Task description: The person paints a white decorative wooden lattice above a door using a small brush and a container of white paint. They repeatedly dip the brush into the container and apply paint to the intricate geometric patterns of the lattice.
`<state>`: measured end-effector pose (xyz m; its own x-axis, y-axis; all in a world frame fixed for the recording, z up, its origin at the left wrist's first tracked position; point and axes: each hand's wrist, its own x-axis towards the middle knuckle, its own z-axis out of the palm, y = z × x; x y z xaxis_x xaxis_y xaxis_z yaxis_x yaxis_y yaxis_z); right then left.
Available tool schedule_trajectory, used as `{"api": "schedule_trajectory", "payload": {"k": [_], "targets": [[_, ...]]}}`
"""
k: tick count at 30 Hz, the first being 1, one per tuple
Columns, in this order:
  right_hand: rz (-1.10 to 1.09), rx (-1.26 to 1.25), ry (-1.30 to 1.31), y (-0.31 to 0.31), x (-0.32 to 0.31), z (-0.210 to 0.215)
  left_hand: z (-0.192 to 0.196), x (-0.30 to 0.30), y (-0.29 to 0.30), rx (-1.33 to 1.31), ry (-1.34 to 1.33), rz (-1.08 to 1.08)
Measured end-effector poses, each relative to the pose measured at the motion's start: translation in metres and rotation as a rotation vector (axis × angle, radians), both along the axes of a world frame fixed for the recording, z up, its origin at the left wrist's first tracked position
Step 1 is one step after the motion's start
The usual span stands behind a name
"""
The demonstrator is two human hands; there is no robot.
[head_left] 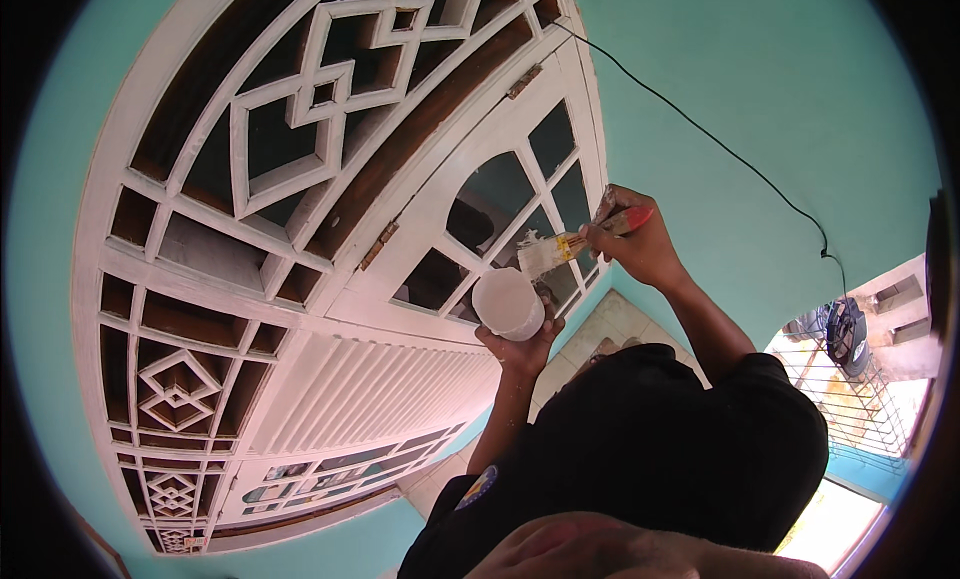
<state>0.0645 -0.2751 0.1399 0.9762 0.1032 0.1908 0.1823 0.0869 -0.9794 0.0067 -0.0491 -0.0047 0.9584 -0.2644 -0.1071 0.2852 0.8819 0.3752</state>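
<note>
My left hand [520, 351] grips a small white plastic cup [508, 302] from below, holding it upright in front of the white door [400, 279]. My right hand [632, 241] holds a paintbrush [572, 243] with a red-tipped handle. Its white-loaded bristles point left, just above the cup and close to the glass panes [490, 194] of the door leaf. Both arms reach out from my black shirt [650, 439].
The white door has louvred slats [360, 389] and a patterned lattice panel [310, 109] beside it. Turquoise wall [760, 89] surrounds it, crossed by a thin black cable [700, 129]. Pale floor tiles [600, 329] and a wire grille [850, 399] lie to the right.
</note>
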Motion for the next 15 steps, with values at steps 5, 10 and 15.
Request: {"api": "schedule_trajectory", "payload": {"k": [5,10,15], "targets": [[-0.128,0.270,-0.065,-0.017,0.042,0.029,0.012,0.000,0.002,-0.070,-0.048,0.018],[-0.321,0.258,-0.579,-0.023,0.127,0.121,0.013,0.004,-0.002,-0.100,0.010,0.027],[-0.358,-0.798,-1.044,-0.012,0.186,0.194,0.006,-0.002,-0.009,-0.151,0.031,0.061]]}}
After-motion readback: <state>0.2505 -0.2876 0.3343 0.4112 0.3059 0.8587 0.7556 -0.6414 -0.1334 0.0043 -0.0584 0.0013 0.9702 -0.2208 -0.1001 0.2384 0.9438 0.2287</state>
